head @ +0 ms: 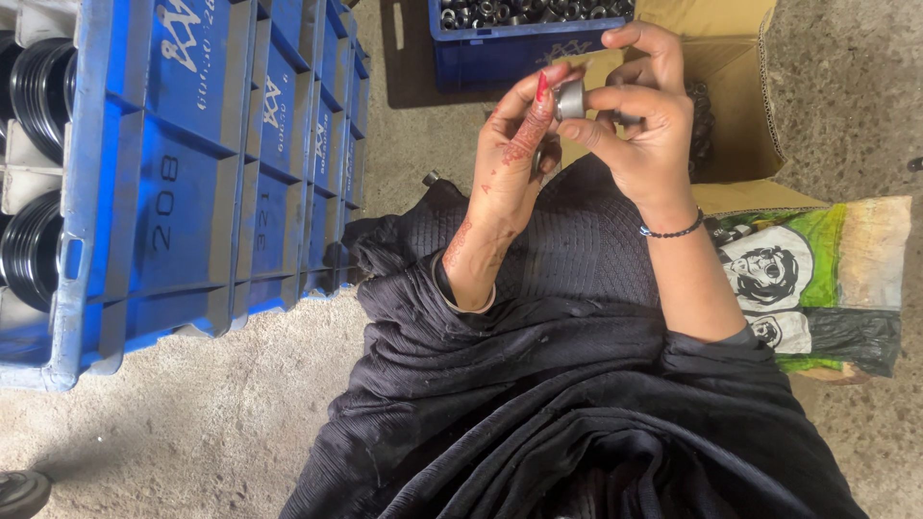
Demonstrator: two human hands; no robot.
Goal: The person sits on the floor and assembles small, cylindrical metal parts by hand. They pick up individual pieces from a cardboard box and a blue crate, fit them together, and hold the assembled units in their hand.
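The small metal ring (569, 99) is half covered by the fingertips of the left hand (510, 154) and right hand (639, 115); the blue crates (192, 183) run past the left edge, their black rubber rings (38, 86) only partly seen

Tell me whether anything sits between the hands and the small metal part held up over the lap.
Nothing visible does. The left hand and right hand both touch the small round silver metal part directly, fingertips pinching it from either side, above the black cloth on the lap.

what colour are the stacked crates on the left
Blue plastic crates, shown clearly in the head view.
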